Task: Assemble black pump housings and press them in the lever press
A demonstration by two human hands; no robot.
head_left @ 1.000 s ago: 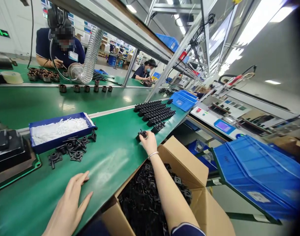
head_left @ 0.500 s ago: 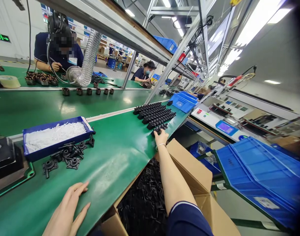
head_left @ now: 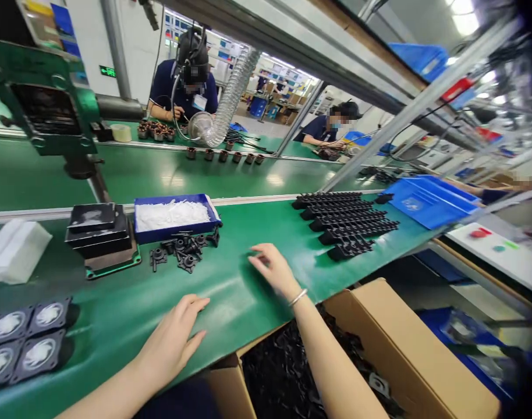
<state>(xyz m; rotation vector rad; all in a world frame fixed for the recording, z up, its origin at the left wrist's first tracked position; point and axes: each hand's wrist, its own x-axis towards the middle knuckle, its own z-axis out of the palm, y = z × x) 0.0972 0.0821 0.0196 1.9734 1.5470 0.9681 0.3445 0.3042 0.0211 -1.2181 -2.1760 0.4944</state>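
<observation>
My left hand (head_left: 174, 334) rests low over the green bench top (head_left: 231, 291), fingers spread and holding nothing. To its right, my right hand (head_left: 275, 270) hovers above the bench with its thumb and fingers apart; nothing shows in it. Beyond my hands lies a small heap of black plastic parts with square flanges and stems (head_left: 185, 250). It lies against a blue tray of thin white strips (head_left: 150, 235). On the right stand several lined-up rows of black parts (head_left: 348, 221). An open cardboard box (head_left: 405, 331) below the bench edge holds many black pieces.
A black block fixture (head_left: 98, 227) stands beneath a green press head (head_left: 52, 110) at left. Black square frames with white fan-like centres (head_left: 43, 331) lie front left. A blue bin (head_left: 427, 201) sits at the far right. Two co-workers sit across the line, behind a row of copper-wound coils (head_left: 222, 156).
My right hand has left the end of the black rows and come back left toward the middle of the bench. The view has turned left, bringing the press and square frames into sight.
</observation>
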